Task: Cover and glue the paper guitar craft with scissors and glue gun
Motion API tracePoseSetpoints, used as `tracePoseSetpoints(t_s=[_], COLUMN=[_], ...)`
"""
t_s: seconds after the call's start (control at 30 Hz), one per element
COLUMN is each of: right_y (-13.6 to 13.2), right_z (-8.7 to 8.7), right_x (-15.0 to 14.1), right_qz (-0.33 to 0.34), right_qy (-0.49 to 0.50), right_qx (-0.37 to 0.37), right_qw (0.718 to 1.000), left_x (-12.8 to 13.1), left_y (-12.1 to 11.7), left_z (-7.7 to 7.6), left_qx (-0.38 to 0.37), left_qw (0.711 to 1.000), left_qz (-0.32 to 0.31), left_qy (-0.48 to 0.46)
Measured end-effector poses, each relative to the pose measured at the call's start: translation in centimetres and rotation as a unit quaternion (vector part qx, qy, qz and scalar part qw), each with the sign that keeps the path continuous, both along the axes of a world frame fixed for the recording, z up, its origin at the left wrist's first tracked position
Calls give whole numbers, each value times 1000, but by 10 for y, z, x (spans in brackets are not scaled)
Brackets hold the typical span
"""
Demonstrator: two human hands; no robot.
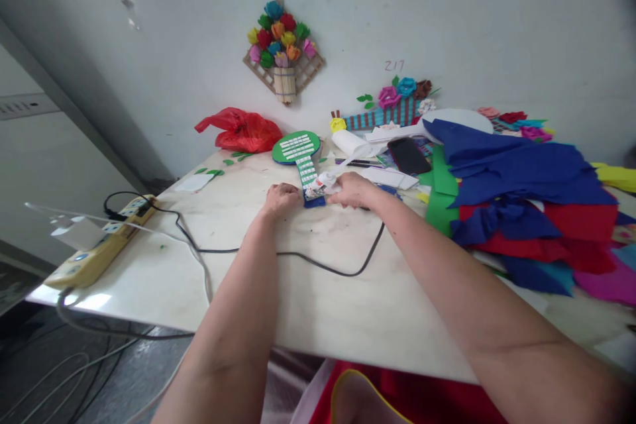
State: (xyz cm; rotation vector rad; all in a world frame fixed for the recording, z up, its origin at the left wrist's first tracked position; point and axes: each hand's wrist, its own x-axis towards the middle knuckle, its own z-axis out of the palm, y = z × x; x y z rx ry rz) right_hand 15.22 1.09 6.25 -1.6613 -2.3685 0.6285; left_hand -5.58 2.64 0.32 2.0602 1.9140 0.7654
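On the table lies a green craft piece (298, 147) shaped like a round-headed paddle. Rows of white strips cover its head and neck, and its blue base (314, 201) points toward me. My right hand (350, 190) is closed around a white hot glue gun (325, 180), its tip over the lower part of the craft piece. A black cord (342, 273) runs from near that hand across the table. Just left of the blue base, my left hand (283, 199) rests on the tabletop with fingers loosely bent and no object visible in them.
A yellow power strip (94, 248) with a white charger (78, 233) sits at the left edge. Behind are a red plastic bag (243, 132) and a phone (408, 156). Blue cloth-like sheets (517, 162) pile up on the right. A flower craft (283, 46) hangs on the wall.
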Motion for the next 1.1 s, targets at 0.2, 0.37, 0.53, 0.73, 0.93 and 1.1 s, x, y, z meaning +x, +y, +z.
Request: tracePoseSetpoints(t_s=[0.2, 0.37, 0.53, 0.73, 0.93, 1.1], right_y=[1, -1, -1, 2, 0, 0], right_z=[0, 1, 1, -1, 2, 2], right_x=[2, 2, 1, 1, 1, 2], right_qz=[1, 0, -8, -5, -13, -11], right_qy=[0, 2, 1, 8, 11, 25], right_qx=[-6, -8, -6, -1, 2, -2], right_qw=[1000, 1000, 1000, 1000, 1000, 1000], left_x=[-2, -1, -1, 1, 1, 4], left_y=[2, 4, 3, 2, 2, 2], left_z=[-15, -14, -13, -12, -12, -12], left_qx=[88, 85, 85, 80, 84, 90], left_qw=[995, 996, 996, 997, 996, 996], left_qz=[22, 21, 8, 2, -4, -2], left_qy=[33, 31, 24, 15, 7, 3])
